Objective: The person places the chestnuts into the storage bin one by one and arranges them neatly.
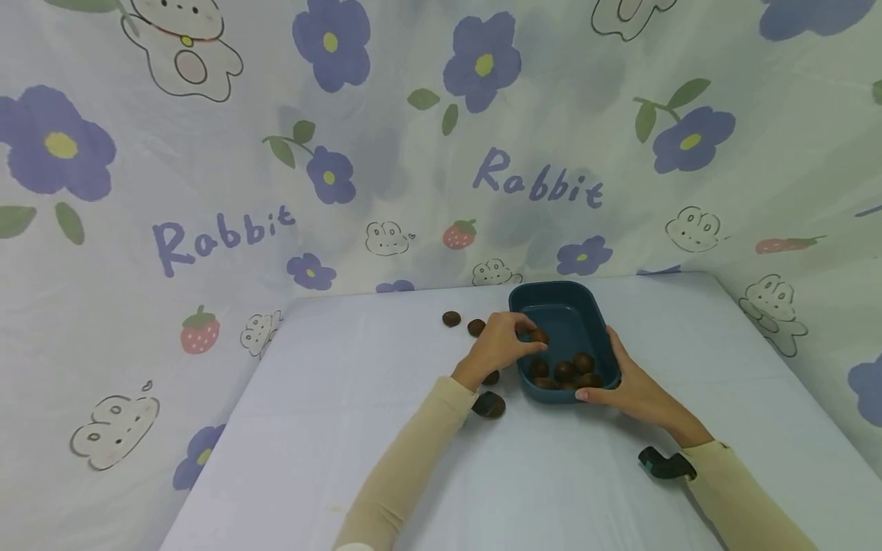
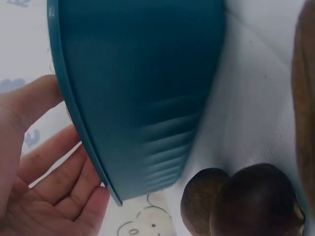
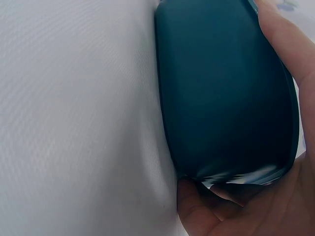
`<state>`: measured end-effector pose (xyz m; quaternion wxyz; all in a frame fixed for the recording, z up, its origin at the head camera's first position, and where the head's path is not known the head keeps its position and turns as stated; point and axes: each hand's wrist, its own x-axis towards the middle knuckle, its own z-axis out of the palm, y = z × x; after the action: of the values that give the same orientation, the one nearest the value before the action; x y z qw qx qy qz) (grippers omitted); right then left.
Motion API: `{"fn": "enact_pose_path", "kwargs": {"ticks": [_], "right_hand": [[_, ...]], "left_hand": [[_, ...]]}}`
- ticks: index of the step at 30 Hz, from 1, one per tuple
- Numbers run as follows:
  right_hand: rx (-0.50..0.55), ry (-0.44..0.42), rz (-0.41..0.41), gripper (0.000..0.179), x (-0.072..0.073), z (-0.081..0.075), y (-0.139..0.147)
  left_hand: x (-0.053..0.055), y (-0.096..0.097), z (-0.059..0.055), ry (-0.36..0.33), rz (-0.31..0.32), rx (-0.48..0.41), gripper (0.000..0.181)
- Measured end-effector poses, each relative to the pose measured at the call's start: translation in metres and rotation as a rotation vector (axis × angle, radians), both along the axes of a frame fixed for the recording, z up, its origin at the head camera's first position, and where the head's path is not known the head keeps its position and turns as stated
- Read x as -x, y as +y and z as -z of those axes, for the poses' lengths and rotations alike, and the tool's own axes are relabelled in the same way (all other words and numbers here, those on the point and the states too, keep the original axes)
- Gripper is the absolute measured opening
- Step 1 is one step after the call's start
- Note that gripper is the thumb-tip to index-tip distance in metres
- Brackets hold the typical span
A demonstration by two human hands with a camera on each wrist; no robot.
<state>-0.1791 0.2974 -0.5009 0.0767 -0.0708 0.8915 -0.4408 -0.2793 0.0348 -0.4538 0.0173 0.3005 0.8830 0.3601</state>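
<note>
Nearest me, my beige sleeves (image 1: pixel 406 467) lie over the white-covered table (image 1: pixel 303 444). My right hand (image 1: pixel 642 392), partly curled, grips the deep, rectangular blue-green tray (image 1: pixel 566 321) at its four o'clock side. Several glossy, rounded brown chestnuts (image 1: pixel 565 372) sit in the tray's six o'clock end. My left hand (image 1: pixel 498 346) crosses the rim at nine o'clock, fingers and thumb nearly together, pinching one brown chestnut (image 1: pixel 540 337) over the tray. Loose brown chestnuts (image 1: pixel 451 318) lie on the table around eight to ten o'clock from it. Farthest, at twelve, is a white cloth backdrop (image 1: pixel 413 168) printed with purple flowers.
</note>
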Motion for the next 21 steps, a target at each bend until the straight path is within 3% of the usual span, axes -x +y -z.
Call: {"fn": "enact_pose_path", "kwargs": {"ticks": [9, 16, 21], "right_hand": [[0.005, -0.011, -0.001, 0.131, -0.001, -0.003, 0.000], [-0.015, -0.006, 0.011, 0.132, 0.000, -0.004, -0.001], [-0.002, 0.001, 0.004, 0.132, 0.000, -0.002, -0.001]], "left_hand": [[-0.002, 0.014, 0.004, 0.025, -0.044, 0.106, 0.033], [-0.006, 0.024, 0.009, 0.184, -0.048, 0.266, 0.029], [-0.012, 0.030, 0.008, 0.179, -0.058, 0.341, 0.028]]}}
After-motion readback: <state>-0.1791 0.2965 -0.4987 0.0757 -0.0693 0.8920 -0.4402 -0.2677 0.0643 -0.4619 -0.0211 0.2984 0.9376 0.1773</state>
